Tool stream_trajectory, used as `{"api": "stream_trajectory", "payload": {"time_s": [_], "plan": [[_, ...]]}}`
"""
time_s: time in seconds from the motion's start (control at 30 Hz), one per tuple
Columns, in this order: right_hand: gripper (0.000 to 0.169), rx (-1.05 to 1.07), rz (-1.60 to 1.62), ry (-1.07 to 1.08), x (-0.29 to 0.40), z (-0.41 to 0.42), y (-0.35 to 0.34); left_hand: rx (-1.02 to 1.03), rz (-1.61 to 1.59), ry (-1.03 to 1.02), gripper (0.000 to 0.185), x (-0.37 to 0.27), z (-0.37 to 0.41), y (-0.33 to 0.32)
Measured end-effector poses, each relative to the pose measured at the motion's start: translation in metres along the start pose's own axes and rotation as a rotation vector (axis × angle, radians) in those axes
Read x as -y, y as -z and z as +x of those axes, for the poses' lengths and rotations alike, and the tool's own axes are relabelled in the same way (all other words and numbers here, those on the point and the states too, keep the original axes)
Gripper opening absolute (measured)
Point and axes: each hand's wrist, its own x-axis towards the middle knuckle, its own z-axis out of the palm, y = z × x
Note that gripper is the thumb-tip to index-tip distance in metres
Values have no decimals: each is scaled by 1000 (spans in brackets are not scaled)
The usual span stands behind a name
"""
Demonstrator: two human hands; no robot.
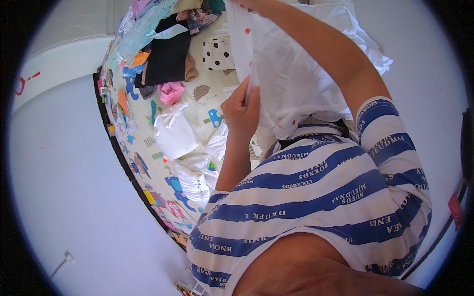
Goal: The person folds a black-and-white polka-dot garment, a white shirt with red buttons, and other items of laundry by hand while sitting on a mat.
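A white button-front garment [289, 70] with red buttons hangs in front of my striped shirt. My left hand [242, 107] pinches its buttoned edge between thumb and fingers. Higher up on the same edge is my right hand [255, 4], cut off by the top of the picture; its fingers are mostly out of sight. Near the garment's lower end, a bit of white cloth with red marks [287, 125] shows against my waist. Left of my left hand lies a folded white cloth item [176, 131], with a gathered white garment [194, 175] below it.
A patterned mat [203, 94] with printed animals lies under the clothes. Black cloth [166, 55], a pink piece [171, 92], a polka-dot cloth [218, 53] and a heap of coloured clothes [148, 33] are spread at the far left. A dark edge [129, 170] borders the mat.
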Motion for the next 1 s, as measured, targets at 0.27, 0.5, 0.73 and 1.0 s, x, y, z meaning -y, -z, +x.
{"api": "stream_trajectory", "payload": {"time_s": [0.27, 0.5, 0.73, 1.0], "plan": [[41, -216, -656, 100, -103, 40, 89, 631, 172, 136, 48, 0, 42, -62], [17, -219, -76, -275, -158, 19, 114, 813, 157, 171, 45, 15, 47, -65], [19, -166, -255, -355, -129, 5, 136, 196, -338, 302, 29, 73, 99, -28], [40, -204, -611, 342, -45, 12, 117, 485, -14, 296, 67, 74, 77, -45]]}}
